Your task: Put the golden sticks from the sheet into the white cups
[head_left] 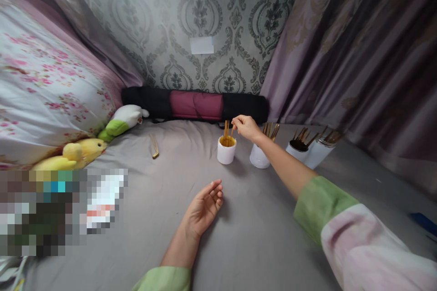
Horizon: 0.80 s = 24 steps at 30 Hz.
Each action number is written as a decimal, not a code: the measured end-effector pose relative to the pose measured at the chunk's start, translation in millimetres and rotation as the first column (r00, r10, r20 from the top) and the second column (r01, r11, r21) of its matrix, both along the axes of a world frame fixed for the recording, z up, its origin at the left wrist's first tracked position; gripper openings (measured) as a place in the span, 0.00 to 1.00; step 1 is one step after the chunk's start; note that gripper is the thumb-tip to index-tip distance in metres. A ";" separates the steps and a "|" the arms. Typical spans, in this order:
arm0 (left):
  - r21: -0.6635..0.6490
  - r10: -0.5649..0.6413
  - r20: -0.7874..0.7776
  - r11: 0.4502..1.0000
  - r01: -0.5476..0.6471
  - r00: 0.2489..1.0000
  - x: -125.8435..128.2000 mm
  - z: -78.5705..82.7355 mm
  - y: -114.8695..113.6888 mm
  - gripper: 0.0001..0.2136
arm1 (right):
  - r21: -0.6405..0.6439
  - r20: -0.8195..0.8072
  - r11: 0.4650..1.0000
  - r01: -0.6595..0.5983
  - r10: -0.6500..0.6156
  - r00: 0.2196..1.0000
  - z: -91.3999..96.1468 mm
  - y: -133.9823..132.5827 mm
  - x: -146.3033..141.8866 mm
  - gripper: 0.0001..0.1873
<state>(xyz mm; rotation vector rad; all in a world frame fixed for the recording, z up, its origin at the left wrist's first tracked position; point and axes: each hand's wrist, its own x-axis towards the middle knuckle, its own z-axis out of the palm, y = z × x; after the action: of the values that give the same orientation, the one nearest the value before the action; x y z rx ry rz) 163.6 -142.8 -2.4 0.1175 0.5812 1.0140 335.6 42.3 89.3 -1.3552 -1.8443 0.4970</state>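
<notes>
My right hand (247, 127) is at the rim of a white cup (226, 154) with a yellow inside. Its thumb and fingers pinch the upper end of a thin brown stick (232, 132), whose lower end is hidden in the cup. Several similar sticks (226, 128) stand upright in the same cup. Nearer to me, my left hand (205, 207) rests on the grey sheet (259, 227), palm turned up, fingers loosely curled and apart with nothing in them. Partly behind my right forearm is a second white cup (258, 157) holding more sticks.
Two further white containers, a dark-mouthed one (297, 148) and a taller one (319, 151), hold sticks at the right. A small bundle of thin sticks (154, 149) lies left. Plush toys (124, 118) line the left side; a black-and-maroon roll (198, 104) lies along the wall.
</notes>
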 end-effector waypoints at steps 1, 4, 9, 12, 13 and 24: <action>-0.002 0.000 -0.001 1.000 0.000 1.000 0.0 0.1 0.1 0.09 | -0.002 0.007 1.000 0.011 -0.011 1.000 -0.3 0.4 -0.2 0.13; -0.010 0.000 -0.001 1.000 0.000 1.000 -0.3 0.1 0.3 0.09 | -0.013 0.027 0.999 0.036 -0.036 0.999 -1.6 1.4 -0.9 0.13; -0.011 0.001 0.000 1.000 -0.001 1.000 -0.7 0.0 0.2 0.09 | -0.010 0.043 0.999 0.038 -0.038 0.998 -5.4 2.9 -2.1 0.12; -0.011 0.004 0.000 1.000 -0.004 1.000 -0.6 0.0 0.1 0.09 | 0.000 0.047 0.999 0.032 -0.032 0.998 -8.4 3.7 -2.9 0.11; -0.011 0.002 0.000 1.000 -0.002 1.000 -0.5 0.0 0.2 0.09 | 0.002 0.049 1.000 0.027 -0.027 0.998 -9.4 3.8 -3.3 0.11; -0.015 0.005 -0.011 1.000 -0.005 1.000 0.1 2.0 0.3 0.08 | -0.051 0.059 0.999 0.004 -0.001 0.998 -14.0 4.4 -7.4 0.13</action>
<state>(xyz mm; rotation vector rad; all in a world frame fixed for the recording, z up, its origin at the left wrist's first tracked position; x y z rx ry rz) 163.7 -142.6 -0.4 0.1081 0.5991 1.0139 328.3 46.8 75.3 -1.4191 -1.8888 0.5111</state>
